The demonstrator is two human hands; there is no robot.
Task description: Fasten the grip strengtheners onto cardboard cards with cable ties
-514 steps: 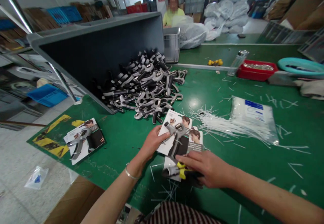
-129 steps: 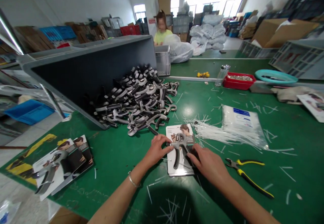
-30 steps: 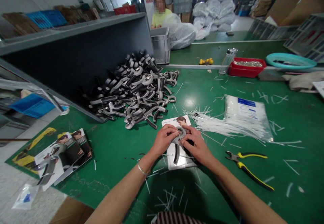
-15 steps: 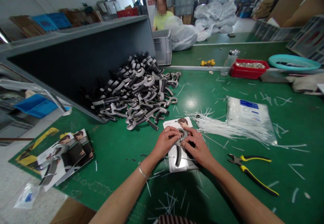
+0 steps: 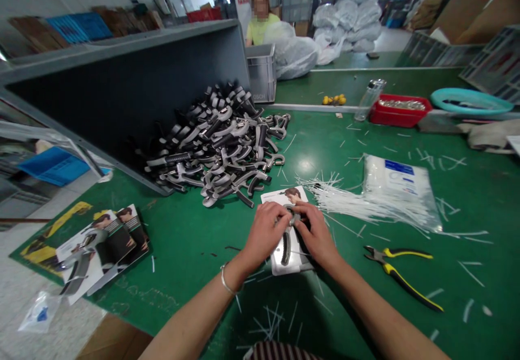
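presently, the grip trainer [image 5: 286,247] lay on the printed card [image 5: 273,197], directly in front of you on the green tabletop [image 5: 182,278], its looped end pointing away and a black-padded handle toward you. your left hand [image 5: 266,232] was closed about the looped end from the left, thumb and fingers bunched; your right hand [image 5: 316,235] gripped the same end from the right, fingers curled in. the fingertips crowded together there, so whether they also pinched a tie could not be told.

the step in hand appeared to be close finger work at that looped end. done well, it called for the following. the card needed to lie flat beneath the grip trainer, since a slipped card would probably have spoiled the alignment. one hand was best used to steady the frame while the other did the fine work; uneven pressure from both risked skewing the parts. any tie at that point was best drawn snug, without buckling the card.

the pliers [image 5: 384,258] rested with handles spread, to the right of your right forearm and within easy reach. loose white ties [image 5: 345,199] fanned from their plastic bag [image 5: 400,178] beyond your right hand. clippings [image 5: 271,321] littered the space between your forearms and were best kept from under the card.
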